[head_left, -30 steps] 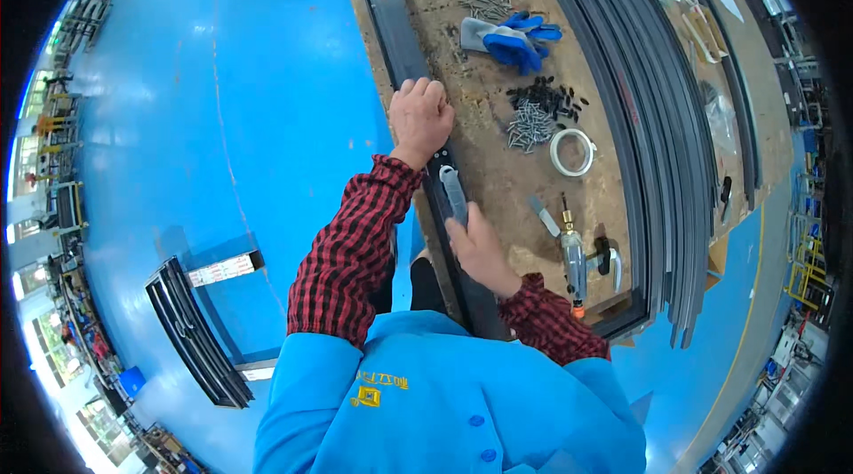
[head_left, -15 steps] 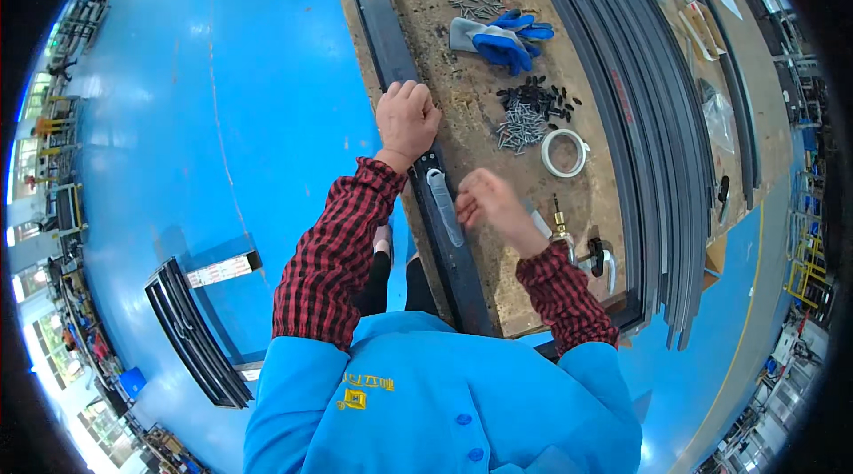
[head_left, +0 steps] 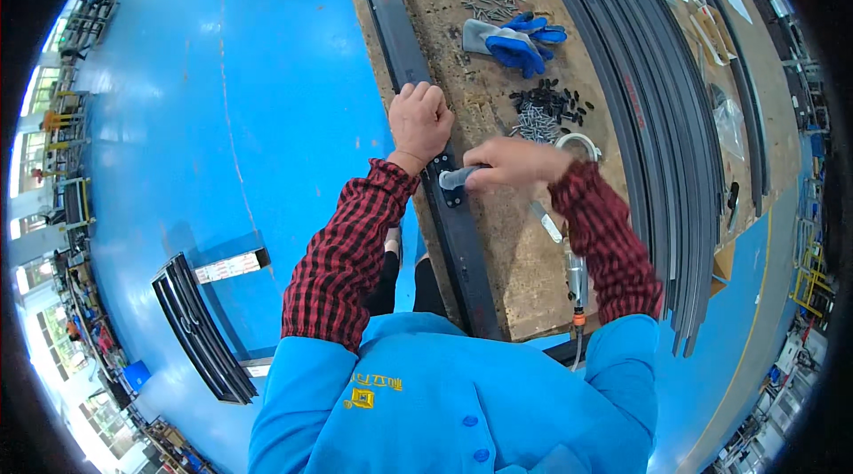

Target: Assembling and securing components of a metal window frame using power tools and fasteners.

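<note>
A long dark metal profile (head_left: 402, 39) lies along the left edge of the wooden workbench. On it, in front of my body, sits a grey window handle (head_left: 457, 177) with a black base plate (head_left: 453, 199). My left hand (head_left: 418, 121) is closed over the profile just beyond the handle, its fingertips hidden. My right hand (head_left: 513, 162) comes from the right with its fingers wrapped around the handle's lever. The lever points right, across the profile, and its outer end is hidden in my hand.
Blue and grey work gloves (head_left: 518, 46), loose screws (head_left: 490, 1), a screw pile (head_left: 535, 123), small black parts (head_left: 562, 101) and a tape roll (head_left: 586, 143) lie on the bench. An air-driven tool (head_left: 577, 278) lies beneath my right forearm. Stacked dark profiles (head_left: 644, 83) run along the right.
My right hand has moved up and taken hold of the handle. The lever has swung from lying along the profile to pointing right across it. My left hand stays on the profile.
</note>
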The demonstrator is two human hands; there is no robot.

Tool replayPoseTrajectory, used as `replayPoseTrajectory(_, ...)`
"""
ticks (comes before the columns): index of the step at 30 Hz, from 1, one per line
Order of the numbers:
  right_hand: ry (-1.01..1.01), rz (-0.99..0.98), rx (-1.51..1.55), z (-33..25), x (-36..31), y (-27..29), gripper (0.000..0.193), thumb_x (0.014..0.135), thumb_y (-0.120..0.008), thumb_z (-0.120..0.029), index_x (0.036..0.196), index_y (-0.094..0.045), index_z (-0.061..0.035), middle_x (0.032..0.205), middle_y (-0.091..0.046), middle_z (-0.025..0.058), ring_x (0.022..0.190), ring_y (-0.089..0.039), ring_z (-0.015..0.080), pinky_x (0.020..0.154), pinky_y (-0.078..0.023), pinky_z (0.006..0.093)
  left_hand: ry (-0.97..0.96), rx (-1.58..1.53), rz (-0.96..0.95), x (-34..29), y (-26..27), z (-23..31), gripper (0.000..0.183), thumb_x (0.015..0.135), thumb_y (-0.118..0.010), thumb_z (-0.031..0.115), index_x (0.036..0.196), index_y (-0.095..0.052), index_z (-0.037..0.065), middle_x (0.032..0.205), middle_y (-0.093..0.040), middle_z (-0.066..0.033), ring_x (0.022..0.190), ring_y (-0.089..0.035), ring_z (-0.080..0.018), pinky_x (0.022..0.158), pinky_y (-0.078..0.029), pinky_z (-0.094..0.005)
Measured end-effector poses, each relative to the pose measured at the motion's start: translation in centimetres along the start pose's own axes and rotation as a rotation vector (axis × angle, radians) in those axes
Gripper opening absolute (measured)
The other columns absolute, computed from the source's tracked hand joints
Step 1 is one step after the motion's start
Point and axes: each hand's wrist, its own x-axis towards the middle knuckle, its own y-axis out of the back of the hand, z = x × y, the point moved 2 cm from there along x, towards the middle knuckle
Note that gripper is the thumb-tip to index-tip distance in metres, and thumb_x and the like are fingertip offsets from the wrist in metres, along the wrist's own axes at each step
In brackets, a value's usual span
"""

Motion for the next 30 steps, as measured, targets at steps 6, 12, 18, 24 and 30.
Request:
replayPoseTrajectory(6,-0.035,0.102,0.115,0.7,0.6,-1.7,0.022,0.091,-0.06,-0.026,0.083,-0.062,-0.0058,0.069,-0.057,0.0021,0.06,-0.048,0.0152,0.057,-0.04,0.0301,0.02,0.027,0.042,-0.6,-0.1,-0.7,0.018,0.068,-0.063,0.008,0.07,-0.046,0.012,0.071,-0.049,-0.0028,0.066,-0.046,-0.0259,0.062,-0.039,-0.0376)
replayPoseTrajectory(12,-0.26,0.566,1.018,-2.9,1.4,-12.6,0.019,0.1,-0.053,-0.027,0.089,-0.057,-0.0107,0.066,-0.046,-0.0027,0.054,-0.04,0.0094,0.052,-0.035,0.0255,0.068,0.004,0.059,0.0,-0.4,-0.3,0.019,0.068,-0.064,0.008,0.069,-0.046,0.012,0.071,-0.049,-0.0024,0.067,-0.046,-0.0259,0.062,-0.039,-0.038)
replayPoseTrajectory(18,-0.217,0.753,1.549,-4.3,2.2,-15.2,0.024,0.105,-0.047,-0.03,0.094,-0.055,-0.0104,0.067,-0.046,-0.0026,0.053,-0.04,0.008,0.051,-0.036,0.0243,0.081,-0.033,0.062,-0.1,-0.3,-0.6,0.019,0.067,-0.064,0.008,0.069,-0.045,0.012,0.071,-0.049,-0.0021,0.067,-0.046,-0.0256,0.062,-0.039,-0.0379)
replayPoseTrajectory(24,-0.258,0.44,1.263,-1.6,-1.5,-11.3,0.033,0.107,-0.044,-0.034,0.112,-0.06,-0.0049,0.078,-0.061,0.0035,0.063,-0.053,0.0107,0.06,-0.042,0.0222,0.045,-0.06,0.062,-0.7,0.3,-1.2,0.02,0.067,-0.064,0.007,0.068,-0.045,0.011,0.07,-0.048,-0.0021,0.066,-0.045,-0.0254,0.062,-0.038,-0.0374)
replayPoseTrajectory(30,-0.303,0.784,1.164,0.7,-4.8,-13.1,0.023,0.103,-0.051,-0.022,0.111,-0.061,-0.0032,0.084,-0.062,0.0036,0.069,-0.055,0.0111,0.063,-0.044,0.0223,0.07,-0.113,0.115,-0.9,-1.1,-0.4,0.02,0.067,-0.063,0.005,0.067,-0.044,0.011,0.068,-0.047,-0.0024,0.065,-0.044,-0.0254,0.062,-0.037,-0.037)
